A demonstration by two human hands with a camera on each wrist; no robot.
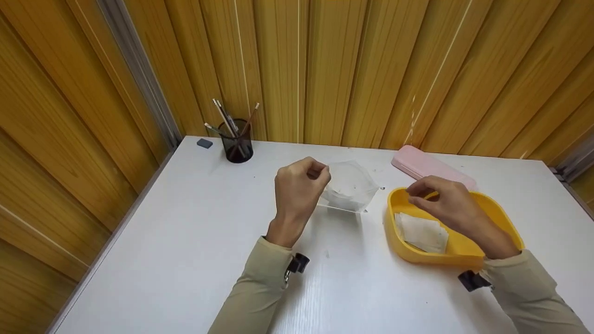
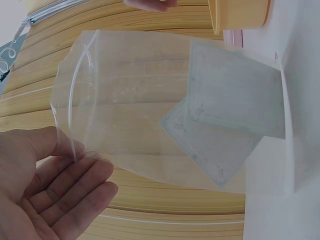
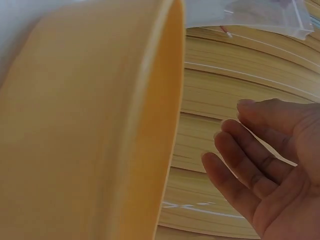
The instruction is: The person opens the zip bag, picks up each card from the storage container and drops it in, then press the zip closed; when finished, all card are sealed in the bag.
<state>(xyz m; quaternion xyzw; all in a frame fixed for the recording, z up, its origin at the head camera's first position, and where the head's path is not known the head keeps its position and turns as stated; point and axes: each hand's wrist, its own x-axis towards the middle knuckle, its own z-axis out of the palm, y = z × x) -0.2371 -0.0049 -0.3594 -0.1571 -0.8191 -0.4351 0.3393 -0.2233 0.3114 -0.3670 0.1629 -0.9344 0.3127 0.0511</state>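
Note:
My left hand (image 1: pixel 299 195) pinches the top edge of a clear zip bag (image 2: pixel 130 100) between thumb and fingers, beside its zip strip. Two flat, square, whitish packets (image 2: pixel 235 90) lie overlapped at the bag's bottom, which reaches down to the table. Over a yellow plastic tub (image 1: pixel 394 241) hovers my right hand (image 1: pixel 448 204), its fingers loosely bent and nothing between them. Similar pale packets (image 1: pixel 424 234) lie in a stack inside the tub, at its left side. The right wrist view shows the same relaxed hand beside the tub's wall (image 3: pixel 75 125).
A pink case (image 1: pixel 431 167) lies behind the tub. At the back left of the white table (image 1: pixel 185 260) stand a black mesh pen cup (image 1: pixel 238 150) with several pencils and, next to it, a dark eraser (image 1: pixel 204 143). Wood-patterned panels (image 1: pixel 325 69) enclose the table.

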